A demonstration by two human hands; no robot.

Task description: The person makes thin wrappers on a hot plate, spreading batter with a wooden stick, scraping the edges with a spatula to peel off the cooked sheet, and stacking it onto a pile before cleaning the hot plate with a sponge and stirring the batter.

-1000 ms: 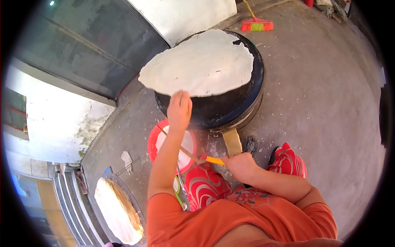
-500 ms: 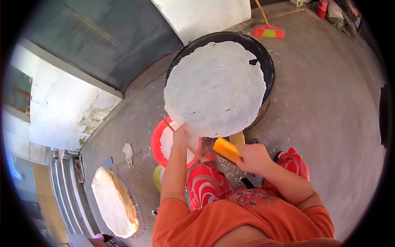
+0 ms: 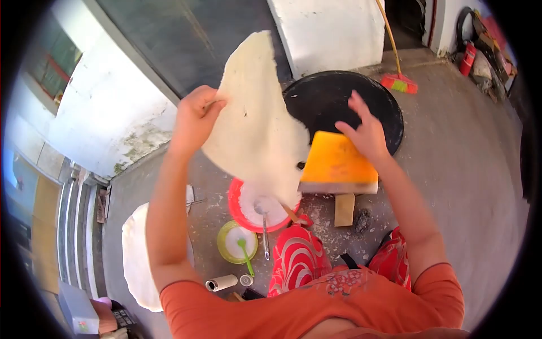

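Observation:
My left hand (image 3: 197,116) pinches the upper left edge of a large thin pale sheet (image 3: 254,113), which hangs folded and partly off the black round griddle (image 3: 344,101). Over the griddle's near side is my right hand (image 3: 367,133), thumb and index finger spread. A yellow scraper (image 3: 339,158) with a pale lower edge is against that hand's palm side, held off the floor; the fingers on it are hidden. The sheet's lower end hangs above a red basin (image 3: 236,206) of white batter, with a metal ladle (image 3: 266,234) in it.
A yellow-green bowl (image 3: 223,248) with a green spoon (image 3: 245,257) stands near the basin. Pale sheets (image 3: 135,260) lie at the left. A wooden piece (image 3: 344,210) juts out below the griddle. Farther off are a broom (image 3: 400,83) and a red extinguisher (image 3: 467,59).
The sheet has come off the griddle, lifted up and left by my left hand. My right hand has risen with the scraper, its thumb and index finger now spread. The view has shifted.

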